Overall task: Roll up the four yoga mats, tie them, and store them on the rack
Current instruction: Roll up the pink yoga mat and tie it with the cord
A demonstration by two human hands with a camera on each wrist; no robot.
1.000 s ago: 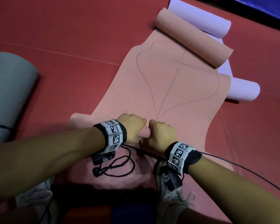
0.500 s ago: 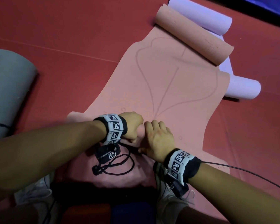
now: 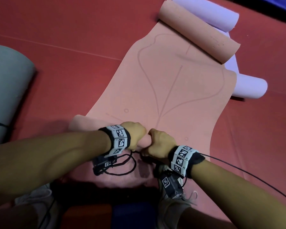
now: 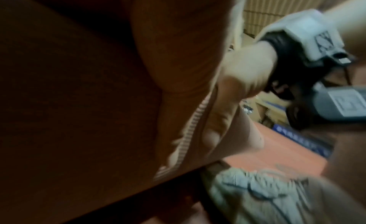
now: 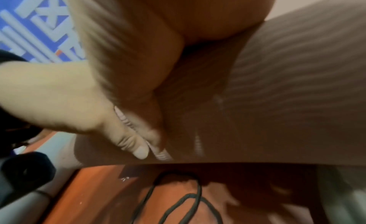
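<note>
A pink yoga mat (image 3: 172, 90) lies stretched away from me on the red floor, its far end curled into a loose roll (image 3: 198, 30). Its near end is wound into a thin tight roll (image 3: 79, 123). My left hand (image 3: 134, 135) and right hand (image 3: 160, 142) sit side by side at the middle of that thin roll, both with fingers curled round it. The left wrist view shows the right hand's thumb (image 4: 221, 114) pressed on the ribbed mat edge. In the right wrist view the left hand's thumb (image 5: 130, 142) does the same. A black cord (image 3: 122, 167) lies looped under my wrists.
A grey rolled mat (image 3: 7, 90) bound with a dark cord lies at the left. A lilac mat (image 3: 210, 14) with both ends curled lies beyond and right of the pink one. My shoes (image 3: 172, 209) stand on the floor beneath my arms. Red floor (image 3: 64, 30) surrounds the mats.
Both hands let their fingers loosen on the thin roll half a second ago and now grip it again, slightly farther forward along the mat. The thin roll has turned onward.
</note>
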